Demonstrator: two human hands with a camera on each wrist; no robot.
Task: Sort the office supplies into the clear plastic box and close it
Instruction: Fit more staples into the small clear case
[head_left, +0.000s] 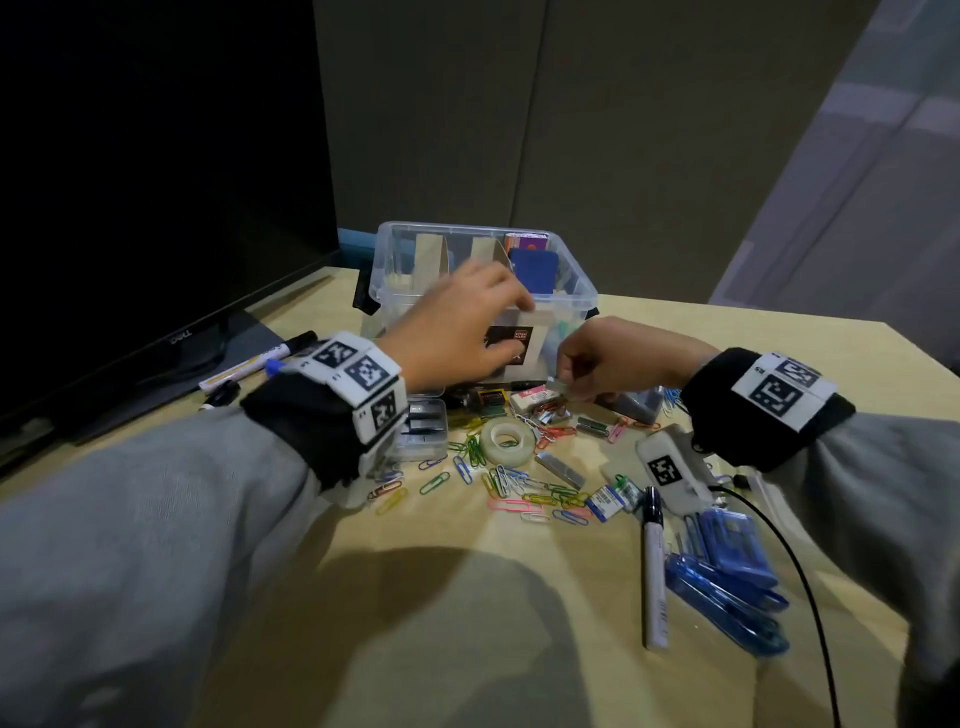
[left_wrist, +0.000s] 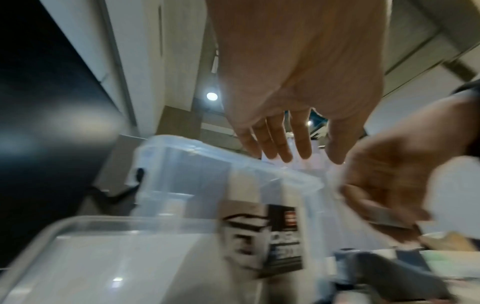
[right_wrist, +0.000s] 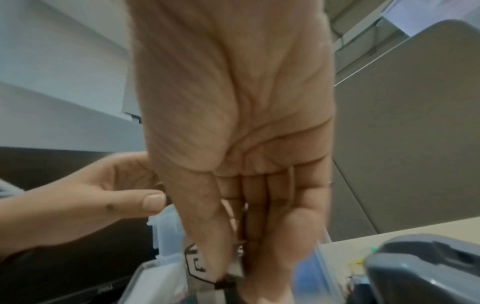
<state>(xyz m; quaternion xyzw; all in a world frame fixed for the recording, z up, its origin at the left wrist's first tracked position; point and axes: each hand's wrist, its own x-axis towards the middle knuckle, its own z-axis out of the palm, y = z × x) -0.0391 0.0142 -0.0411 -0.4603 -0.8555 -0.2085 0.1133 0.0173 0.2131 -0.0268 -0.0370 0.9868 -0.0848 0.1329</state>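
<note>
Left hand: the left hand (head_left: 457, 327) hovers at the front rim of the clear plastic box (head_left: 574, 283), fingers loosely spread, holding nothing.
Right hand: the right hand (head_left: 613, 364) pinches a small metal piece (head_left: 561, 387) just above the paper clips (head_left: 509, 486).
Box: lid off, at the back of the desk (head_left: 467, 597).

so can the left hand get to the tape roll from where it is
Probably yes. The left hand is open at the clear plastic box's front wall, holding nothing, and the tape roll lies uncovered on the table just nearer the person, with only loose paper clips around it.
</note>
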